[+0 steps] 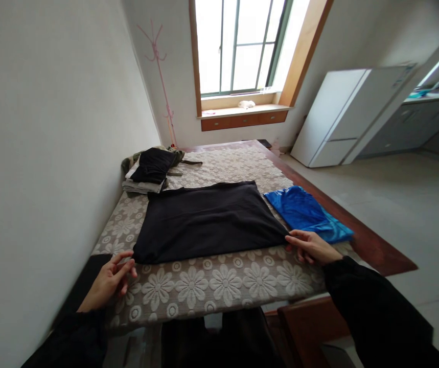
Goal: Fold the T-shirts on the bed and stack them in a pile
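A black cloth (pixel 207 220), matte and faintly wrinkled, lies flat on the flower-patterned tablecloth (pixel 225 283), roughly rectangular, its long axis running left to right. The left hand (pixel 112 278) pinches its near left corner; the right hand (pixel 312 248) pinches its near right corner, drawn to a point.

Between left hand (pixel 112 276) and right hand (pixel 313 246), matt black cloth (pixel 207 220) is showing soft creases; just beyond the right grip, blue fabric (pixel 299 209) is shining; underneath, rough-textured floral cloth (pixel 225 283) is covering smooth reddish wood (pixel 380 255).
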Action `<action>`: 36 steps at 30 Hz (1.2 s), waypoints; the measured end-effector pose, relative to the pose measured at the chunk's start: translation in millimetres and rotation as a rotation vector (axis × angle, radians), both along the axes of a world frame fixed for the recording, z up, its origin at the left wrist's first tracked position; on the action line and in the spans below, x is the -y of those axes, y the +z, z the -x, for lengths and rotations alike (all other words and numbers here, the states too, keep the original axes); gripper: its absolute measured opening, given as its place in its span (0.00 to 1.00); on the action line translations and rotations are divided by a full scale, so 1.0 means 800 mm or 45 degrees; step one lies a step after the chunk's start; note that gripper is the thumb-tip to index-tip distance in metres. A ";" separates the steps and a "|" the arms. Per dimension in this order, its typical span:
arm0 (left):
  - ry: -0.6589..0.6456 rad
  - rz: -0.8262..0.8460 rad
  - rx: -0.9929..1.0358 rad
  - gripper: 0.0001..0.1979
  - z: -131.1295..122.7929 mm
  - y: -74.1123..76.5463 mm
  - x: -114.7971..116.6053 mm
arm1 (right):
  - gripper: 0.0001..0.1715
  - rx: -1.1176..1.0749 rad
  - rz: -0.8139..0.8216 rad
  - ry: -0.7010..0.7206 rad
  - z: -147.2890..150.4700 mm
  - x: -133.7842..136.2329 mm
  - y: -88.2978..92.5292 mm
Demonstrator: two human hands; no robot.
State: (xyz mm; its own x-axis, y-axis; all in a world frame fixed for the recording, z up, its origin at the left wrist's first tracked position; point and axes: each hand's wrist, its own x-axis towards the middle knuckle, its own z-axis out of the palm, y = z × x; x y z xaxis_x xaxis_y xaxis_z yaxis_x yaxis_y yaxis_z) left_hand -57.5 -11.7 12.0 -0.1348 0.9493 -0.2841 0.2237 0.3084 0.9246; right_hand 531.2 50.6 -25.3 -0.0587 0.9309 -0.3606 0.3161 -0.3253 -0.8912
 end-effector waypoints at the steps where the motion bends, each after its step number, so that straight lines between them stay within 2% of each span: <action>1: 0.003 -0.018 -0.008 0.32 0.000 -0.001 -0.001 | 0.32 0.010 -0.008 0.003 0.001 0.000 0.000; 6: 0.040 -0.073 -0.098 0.28 -0.002 -0.003 -0.004 | 0.33 -0.003 -0.117 -0.031 0.007 0.003 -0.001; 13: 0.004 0.119 -0.356 0.28 0.003 0.000 -0.010 | 0.33 0.043 -0.140 -0.061 0.014 0.007 0.005; 20: 0.039 0.229 -0.450 0.26 0.005 0.003 -0.007 | 0.32 0.107 -0.093 -0.095 0.002 0.012 0.009; 23: 0.029 0.242 -0.434 0.27 0.004 0.010 0.012 | 0.33 0.111 -0.079 -0.114 -0.006 0.029 0.018; 27: -0.006 0.298 -0.412 0.28 0.006 0.012 0.061 | 0.34 0.163 0.009 -0.077 -0.024 0.077 0.028; 32: -0.119 0.537 -0.376 0.28 0.014 -0.003 0.125 | 0.29 0.187 0.180 0.037 -0.064 0.145 0.012; 34: -0.171 0.580 -0.385 0.28 0.016 -0.003 0.132 | 0.26 0.170 0.313 0.130 -0.076 0.152 0.007; 36: -0.201 0.531 -0.456 0.27 0.018 0.002 0.122 | 0.26 0.214 0.357 0.153 -0.078 0.140 0.012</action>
